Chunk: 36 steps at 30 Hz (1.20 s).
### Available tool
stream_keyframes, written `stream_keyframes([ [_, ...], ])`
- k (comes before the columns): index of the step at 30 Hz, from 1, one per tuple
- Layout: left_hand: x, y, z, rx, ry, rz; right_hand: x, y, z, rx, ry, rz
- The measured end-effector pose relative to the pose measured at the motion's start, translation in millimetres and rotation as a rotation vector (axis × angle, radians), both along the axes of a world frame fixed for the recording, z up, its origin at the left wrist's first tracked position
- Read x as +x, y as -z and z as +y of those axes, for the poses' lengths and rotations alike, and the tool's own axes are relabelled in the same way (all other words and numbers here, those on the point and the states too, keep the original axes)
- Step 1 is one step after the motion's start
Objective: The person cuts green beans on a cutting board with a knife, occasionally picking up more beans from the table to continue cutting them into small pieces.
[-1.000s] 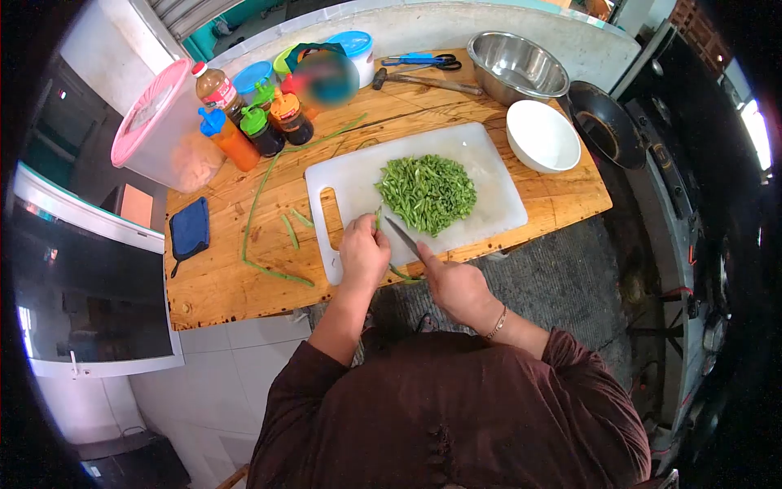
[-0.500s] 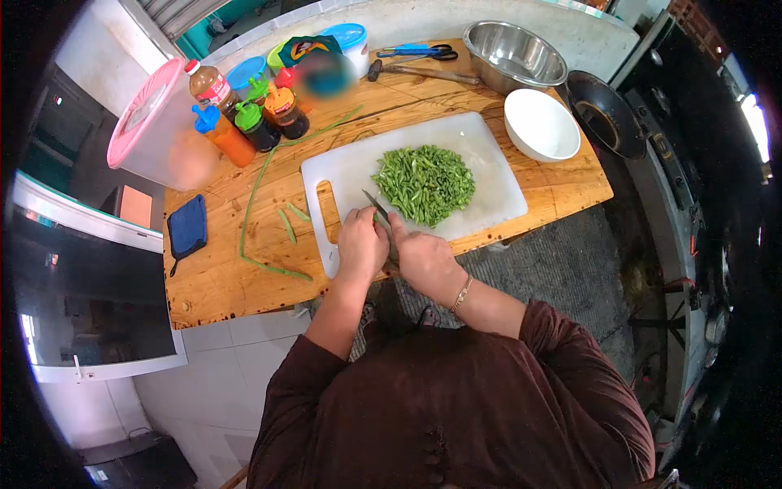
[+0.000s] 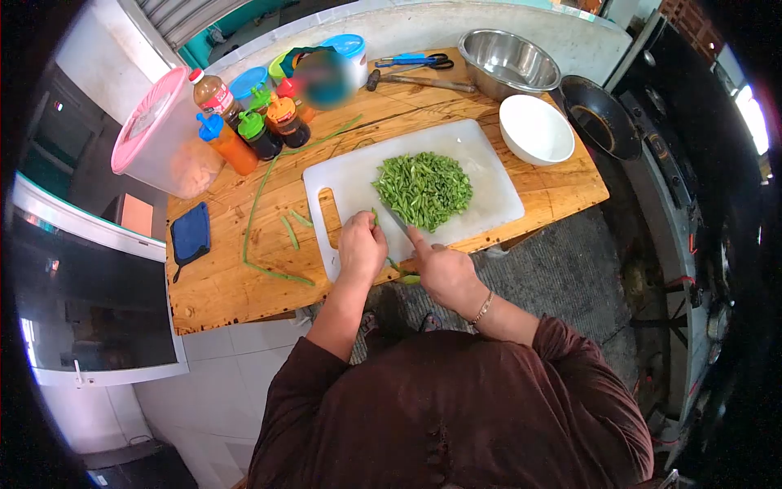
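My left hand [image 3: 362,246] is closed at the near edge of the white cutting board [image 3: 493,189]. A bit of green bean [image 3: 375,217] sticks out past its fingertips. My right hand [image 3: 448,273] grips a knife [image 3: 397,218], its handle hidden in the fist and its blade slanting over the board toward a heap of chopped green beans [image 3: 423,191]. Between my hands, a length of green bean [image 3: 407,279] shows at the board's near edge. Left of the board lie one long bean [image 3: 255,200] and a few short pieces [image 3: 290,231].
Sauce bottles [image 3: 228,145] and a pink-lidded tub [image 3: 167,147] stand at the back left. A hammer [image 3: 419,81], blue-handled scissors [image 3: 414,60], steel bowl [image 3: 509,65] and white bowl [image 3: 536,130] line the back right. A blue potholder [image 3: 191,234] lies left; a frying pan [image 3: 601,118] sits beyond the table.
My right hand and the knife have shifted right and toward me, away from my left hand. Green bean is now visible between my hands. My left hand has barely moved.
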<state>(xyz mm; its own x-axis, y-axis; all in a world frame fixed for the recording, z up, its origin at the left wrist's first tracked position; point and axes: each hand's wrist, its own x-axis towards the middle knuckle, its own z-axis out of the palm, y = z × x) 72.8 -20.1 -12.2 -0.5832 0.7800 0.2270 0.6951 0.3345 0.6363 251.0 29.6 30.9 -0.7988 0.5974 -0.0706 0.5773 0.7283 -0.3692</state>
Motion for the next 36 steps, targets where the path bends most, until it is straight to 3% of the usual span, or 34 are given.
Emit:
stream_keyframes([
  [2,-1,0,1,0.01,0.014,0.015,-5,-1,-2,0.044,0.005,0.079],
  [11,-1,4,1,0.015,0.023,0.074,-20,11,-12,0.09,-0.044,-0.004],
  [17,-1,10,1,0.025,0.017,0.095,-47,23,10,0.154,-0.105,0.153],
  [23,1,9,1,0.07,-0.06,0.054,-6,8,-9,0.136,-0.079,0.01],
  [36,-5,3,-3,0.086,0.003,0.022,-11,4,-10,0.065,-0.017,0.069],
])
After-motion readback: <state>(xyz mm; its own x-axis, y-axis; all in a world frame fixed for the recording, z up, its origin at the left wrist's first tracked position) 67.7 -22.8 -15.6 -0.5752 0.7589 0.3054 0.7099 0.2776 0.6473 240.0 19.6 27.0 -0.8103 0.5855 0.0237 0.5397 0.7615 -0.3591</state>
